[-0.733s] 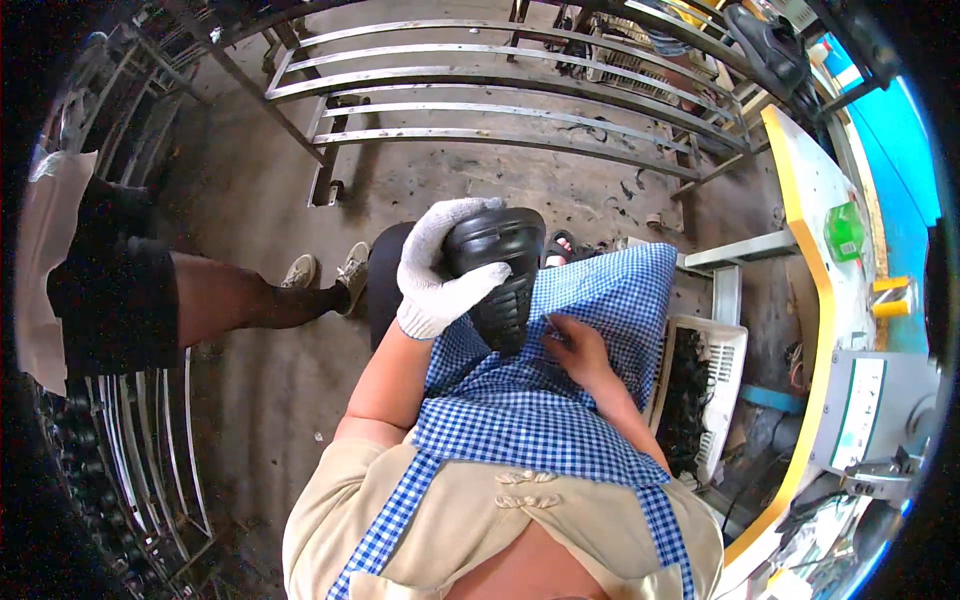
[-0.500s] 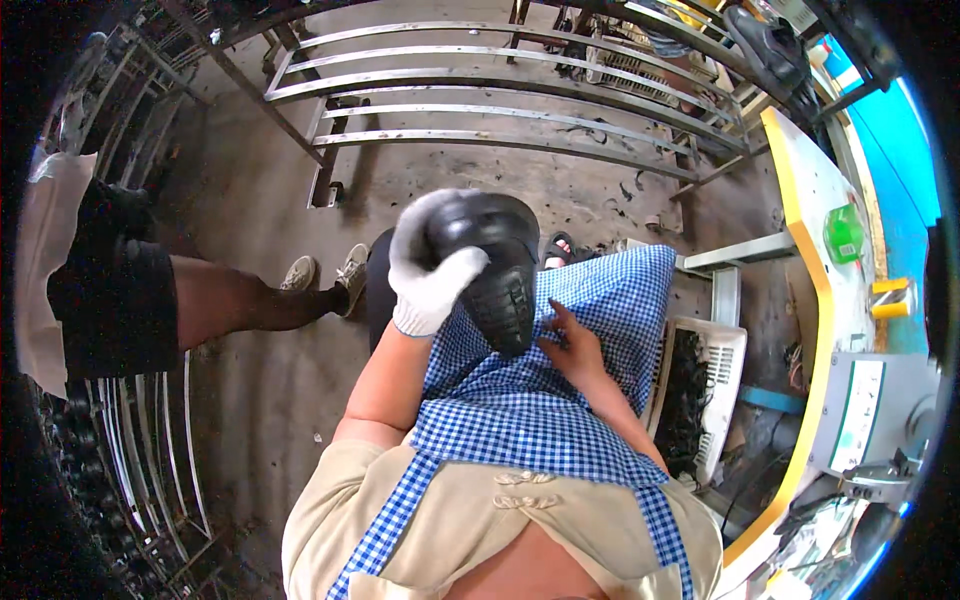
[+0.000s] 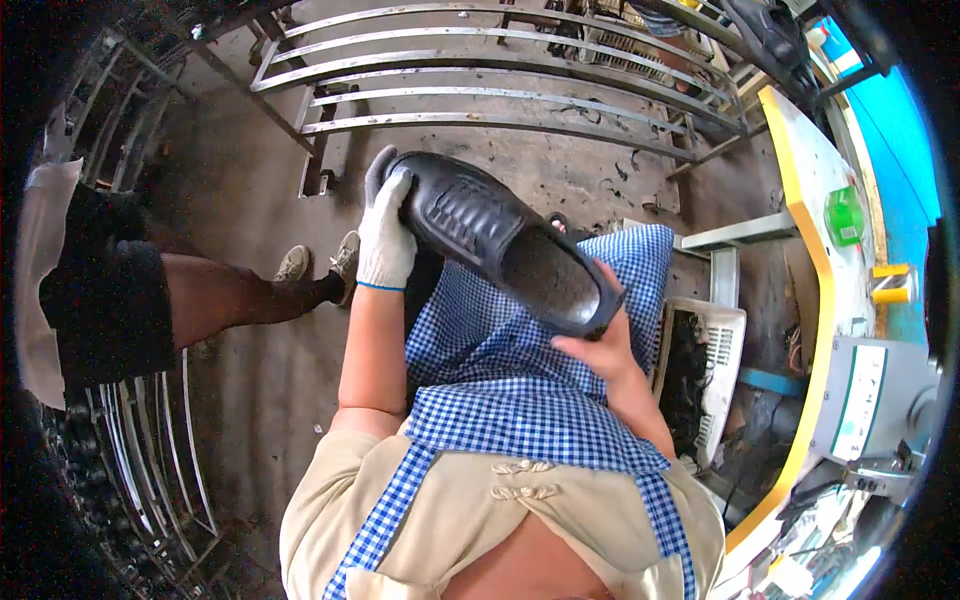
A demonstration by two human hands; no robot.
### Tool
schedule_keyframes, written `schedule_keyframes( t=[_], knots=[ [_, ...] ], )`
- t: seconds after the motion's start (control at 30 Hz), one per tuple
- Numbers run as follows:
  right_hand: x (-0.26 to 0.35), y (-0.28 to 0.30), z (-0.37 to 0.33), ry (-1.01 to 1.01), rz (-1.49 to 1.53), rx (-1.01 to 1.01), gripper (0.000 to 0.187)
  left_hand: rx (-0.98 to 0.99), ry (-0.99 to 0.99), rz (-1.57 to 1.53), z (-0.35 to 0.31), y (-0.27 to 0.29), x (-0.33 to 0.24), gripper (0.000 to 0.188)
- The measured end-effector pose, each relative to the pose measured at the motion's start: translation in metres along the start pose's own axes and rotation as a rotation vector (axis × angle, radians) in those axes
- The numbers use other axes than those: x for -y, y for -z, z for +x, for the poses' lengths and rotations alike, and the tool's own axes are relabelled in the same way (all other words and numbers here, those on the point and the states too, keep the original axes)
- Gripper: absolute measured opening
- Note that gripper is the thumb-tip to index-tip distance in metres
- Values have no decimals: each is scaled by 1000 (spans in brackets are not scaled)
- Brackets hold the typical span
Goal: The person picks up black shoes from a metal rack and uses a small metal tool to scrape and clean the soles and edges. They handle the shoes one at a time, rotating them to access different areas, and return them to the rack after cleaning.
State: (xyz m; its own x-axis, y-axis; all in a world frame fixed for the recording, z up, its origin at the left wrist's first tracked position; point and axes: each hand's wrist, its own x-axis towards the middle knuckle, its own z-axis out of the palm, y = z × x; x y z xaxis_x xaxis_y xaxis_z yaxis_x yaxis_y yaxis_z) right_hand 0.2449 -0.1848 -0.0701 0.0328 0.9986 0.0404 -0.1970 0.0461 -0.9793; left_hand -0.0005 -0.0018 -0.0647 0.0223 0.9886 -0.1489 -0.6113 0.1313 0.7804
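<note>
A black shoe [image 3: 465, 212] with moulded lacing is held up over my lap, its toe to the far left and its open heel end toward me on the right. My left hand [image 3: 386, 225], in a white glove, is closed around the toe end. My bare right hand [image 3: 610, 335] grips the heel, the thumb showing below it and most fingers hidden behind the shoe. Beneath it lies my blue-and-white checked apron [image 3: 500, 400].
A metal rack [image 3: 480, 75] stands ahead. To the right is a yellow-edged workbench [image 3: 815, 250] with a green bottle [image 3: 845, 217] and a grey machine [image 3: 860, 405]. Beside my right arm sits a white crate [image 3: 725, 370] of black scraps. A person [image 3: 110, 290] stands at the left.
The shoe has turned from toe-away and upright to lying slantwise, with its opening now showing. My right hand has come up from the apron and taken hold of the heel.
</note>
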Motion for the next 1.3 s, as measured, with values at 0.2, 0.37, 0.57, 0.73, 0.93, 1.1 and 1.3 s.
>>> schedule_keyframes(
  t=[0.2,0.37,0.57,0.73,0.93,1.1,1.3],
  knots=[
    [0,29,13,-189,207,-118,40,-13,20,260,-1,5,-2,40],
    [11,25,23,-173,193,-101,45,-37,101,298,-3,8,1,42],
    [-17,51,20,-386,173,-255,37,90,-134,161,-19,-3,4,48],
    [-58,78,2,-655,128,-343,30,391,-230,375,-42,-25,-15,84],
    [-70,72,-2,-718,162,-324,39,493,-290,495,-59,-37,-26,102],
    [-73,83,-10,-606,53,-264,55,572,-360,461,-50,-35,-31,89],
    [-42,100,-10,-396,366,-152,61,360,-146,127,-20,-21,-2,57]
  ],
)
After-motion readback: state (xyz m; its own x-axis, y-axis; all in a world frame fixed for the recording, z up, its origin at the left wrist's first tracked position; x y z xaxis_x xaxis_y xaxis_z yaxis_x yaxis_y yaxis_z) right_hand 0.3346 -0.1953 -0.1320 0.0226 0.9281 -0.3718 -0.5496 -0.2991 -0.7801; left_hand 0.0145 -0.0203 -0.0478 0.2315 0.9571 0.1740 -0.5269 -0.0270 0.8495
